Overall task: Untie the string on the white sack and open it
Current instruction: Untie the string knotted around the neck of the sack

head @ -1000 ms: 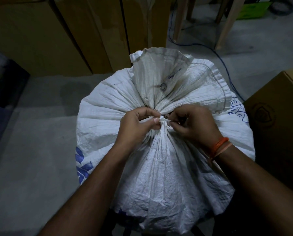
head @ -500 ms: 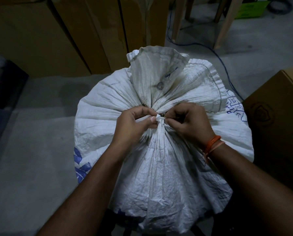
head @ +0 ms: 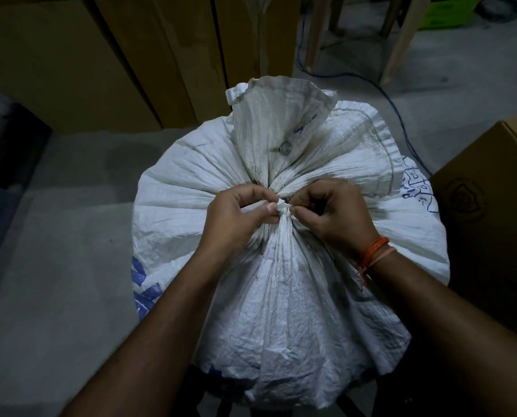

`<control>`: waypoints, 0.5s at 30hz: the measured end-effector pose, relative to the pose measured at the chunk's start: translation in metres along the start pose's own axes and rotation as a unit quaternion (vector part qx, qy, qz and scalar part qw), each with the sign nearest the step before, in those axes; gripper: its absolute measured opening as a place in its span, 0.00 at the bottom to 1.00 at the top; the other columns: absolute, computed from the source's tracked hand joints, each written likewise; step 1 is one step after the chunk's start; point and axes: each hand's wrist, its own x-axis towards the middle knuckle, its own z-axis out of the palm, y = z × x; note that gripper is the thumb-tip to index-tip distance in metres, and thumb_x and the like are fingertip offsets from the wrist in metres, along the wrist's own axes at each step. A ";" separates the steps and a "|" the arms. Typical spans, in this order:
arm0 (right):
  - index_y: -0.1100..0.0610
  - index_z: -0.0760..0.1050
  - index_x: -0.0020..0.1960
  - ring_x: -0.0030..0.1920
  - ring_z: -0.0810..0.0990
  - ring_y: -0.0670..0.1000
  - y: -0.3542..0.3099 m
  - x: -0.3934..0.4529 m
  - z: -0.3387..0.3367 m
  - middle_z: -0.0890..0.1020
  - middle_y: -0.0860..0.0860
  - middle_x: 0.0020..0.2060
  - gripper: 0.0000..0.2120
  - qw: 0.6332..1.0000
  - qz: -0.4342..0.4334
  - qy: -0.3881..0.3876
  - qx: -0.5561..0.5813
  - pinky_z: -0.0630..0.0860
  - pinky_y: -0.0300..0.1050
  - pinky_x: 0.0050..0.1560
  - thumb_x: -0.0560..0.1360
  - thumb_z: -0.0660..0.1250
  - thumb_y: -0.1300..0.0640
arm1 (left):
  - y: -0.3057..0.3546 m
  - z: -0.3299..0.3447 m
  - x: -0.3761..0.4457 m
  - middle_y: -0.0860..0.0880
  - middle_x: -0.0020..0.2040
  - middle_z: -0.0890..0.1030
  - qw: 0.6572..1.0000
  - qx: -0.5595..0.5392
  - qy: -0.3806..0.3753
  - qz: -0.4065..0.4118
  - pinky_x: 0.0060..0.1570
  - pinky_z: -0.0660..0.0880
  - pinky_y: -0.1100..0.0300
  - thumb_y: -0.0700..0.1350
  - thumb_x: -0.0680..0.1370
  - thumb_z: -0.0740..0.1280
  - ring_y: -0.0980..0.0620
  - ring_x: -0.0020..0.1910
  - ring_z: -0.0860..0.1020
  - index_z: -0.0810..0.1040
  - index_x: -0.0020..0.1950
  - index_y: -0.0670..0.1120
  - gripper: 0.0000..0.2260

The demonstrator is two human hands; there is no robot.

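Note:
A full white woven sack (head: 296, 302) with blue print stands in the middle of the view, its neck gathered tight. The flared top of the sack fans out beyond the neck. A white string (head: 282, 204) is knotted around the neck, and only a small bit of it shows between my fingertips. My left hand (head: 239, 218) pinches the knot from the left. My right hand (head: 335, 215), with orange bands on its wrist, pinches it from the right. Both hands rest against the sack.
Tall cardboard boxes (head: 107, 55) stand along the back left. Another cardboard box (head: 492, 206) sits close on the right. Wooden chair legs (head: 398, 40) and a blue cable (head: 401, 121) lie behind the sack on the grey floor (head: 55, 266). A dark object (head: 7, 164) sits at the left edge.
Both hands have stayed pinched on the knot, with only small finger shifts. The view has drifted slightly, so the sack sits a little lower left in frame.

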 end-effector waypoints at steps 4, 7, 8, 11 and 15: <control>0.61 0.85 0.38 0.36 0.83 0.56 -0.001 -0.001 0.000 0.85 0.55 0.33 0.04 1.000 0.002 0.002 0.005 0.78 0.55 0.37 0.70 0.78 0.64 | 0.000 0.000 0.000 0.39 0.50 0.90 1.000 -0.004 0.001 0.002 0.58 0.86 0.42 0.34 0.78 0.75 0.38 0.47 0.90 0.87 0.49 0.39 0.02; 0.60 0.86 0.39 0.35 0.82 0.57 -0.002 -0.001 0.002 0.85 0.56 0.33 0.03 1.000 0.002 -0.002 0.006 0.78 0.55 0.36 0.71 0.78 0.63 | 0.001 0.002 0.000 0.38 0.50 0.90 1.000 -0.005 -0.003 0.009 0.56 0.87 0.45 0.34 0.78 0.75 0.36 0.49 0.89 0.87 0.49 0.39 0.02; 0.60 0.86 0.39 0.35 0.82 0.57 -0.002 -0.001 0.002 0.85 0.56 0.33 0.02 1.000 0.004 -0.002 0.007 0.78 0.55 0.36 0.71 0.78 0.63 | 0.001 0.003 0.000 0.37 0.50 0.90 1.000 -0.008 -0.003 0.010 0.56 0.87 0.46 0.33 0.78 0.75 0.35 0.50 0.89 0.87 0.49 0.39 0.02; 0.59 0.85 0.40 0.34 0.82 0.56 -0.003 -0.001 0.002 0.85 0.54 0.33 0.03 1.000 0.014 -0.003 0.016 0.79 0.53 0.36 0.71 0.77 0.62 | 0.002 0.003 0.000 0.37 0.51 0.89 1.000 -0.015 -0.003 0.008 0.49 0.86 0.54 0.33 0.78 0.74 0.37 0.49 0.90 0.87 0.49 0.39 0.03; 0.57 0.84 0.41 0.33 0.83 0.52 -0.004 -0.003 -0.005 0.85 0.51 0.33 0.04 0.999 0.011 -0.023 0.031 0.78 0.46 0.34 0.71 0.77 0.57 | 0.003 0.003 0.001 0.38 0.50 0.90 1.000 -0.010 -0.005 0.006 0.42 0.82 0.64 0.34 0.78 0.75 0.44 0.44 0.90 0.87 0.50 0.39 0.02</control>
